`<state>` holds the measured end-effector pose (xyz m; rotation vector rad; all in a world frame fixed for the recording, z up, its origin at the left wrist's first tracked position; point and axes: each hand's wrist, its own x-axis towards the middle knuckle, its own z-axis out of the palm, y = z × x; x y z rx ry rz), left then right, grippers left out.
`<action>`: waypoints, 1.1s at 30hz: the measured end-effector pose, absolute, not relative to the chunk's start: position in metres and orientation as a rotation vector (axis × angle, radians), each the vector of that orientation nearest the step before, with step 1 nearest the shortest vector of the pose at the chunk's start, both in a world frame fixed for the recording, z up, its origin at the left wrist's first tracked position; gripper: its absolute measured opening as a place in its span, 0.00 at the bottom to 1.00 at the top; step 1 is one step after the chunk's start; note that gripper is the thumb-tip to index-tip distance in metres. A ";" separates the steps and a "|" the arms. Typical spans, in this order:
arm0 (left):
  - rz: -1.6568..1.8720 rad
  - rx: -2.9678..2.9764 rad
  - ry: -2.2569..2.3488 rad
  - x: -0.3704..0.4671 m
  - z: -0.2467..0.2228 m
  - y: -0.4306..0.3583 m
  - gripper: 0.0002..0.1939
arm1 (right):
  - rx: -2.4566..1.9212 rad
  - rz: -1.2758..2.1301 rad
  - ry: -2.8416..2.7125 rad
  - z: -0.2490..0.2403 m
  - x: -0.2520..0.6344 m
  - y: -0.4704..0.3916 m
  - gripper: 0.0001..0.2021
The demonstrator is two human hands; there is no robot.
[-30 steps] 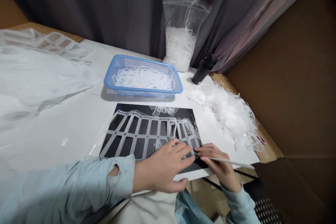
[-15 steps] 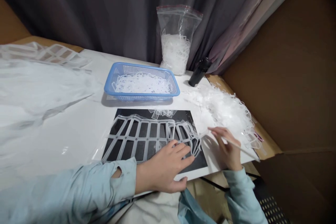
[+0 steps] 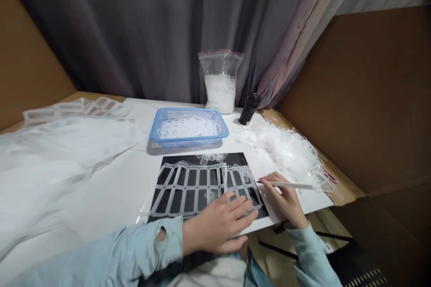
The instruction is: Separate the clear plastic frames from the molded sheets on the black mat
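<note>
A translucent plastic sheet [image 3: 191, 192] with rows of rectangular openings lies across a black mat [image 3: 235, 158] on the white table. My left hand [image 3: 224, 224] rests on the sheet's near edge, palm down, its fingers stretched out and apart. Just off the mat's right side, my right hand [image 3: 286, 197] is closed round a slim white pen-like tool [image 3: 292, 184]. The tool's dark tip points left toward the sheet's right end; whether they touch, I cannot tell. Small clear rectangular pieces [image 3: 211, 158] lie at the mat's far edge.
Behind the mat stands a blue basket [image 3: 190, 143] holding many thin white loops. Farther back are a zip bag [image 3: 220, 92] of similar pieces and a black cylinder [image 3: 249, 108]. Loose white loops [image 3: 289, 148] pile up at the right; translucent sheets [image 3: 67, 143] cover the left.
The sheet's right end, bunched up before, now lies flatter. My right hand has turned the tool's tip toward the sheet. My left hand stays on it while the view tilts up.
</note>
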<state>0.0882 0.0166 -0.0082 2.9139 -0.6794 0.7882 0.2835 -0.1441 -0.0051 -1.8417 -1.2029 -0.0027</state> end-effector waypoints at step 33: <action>0.601 2.680 -0.304 0.220 0.265 0.058 0.06 | -1.496 0.006 -0.968 -0.009 0.209 -0.220 0.08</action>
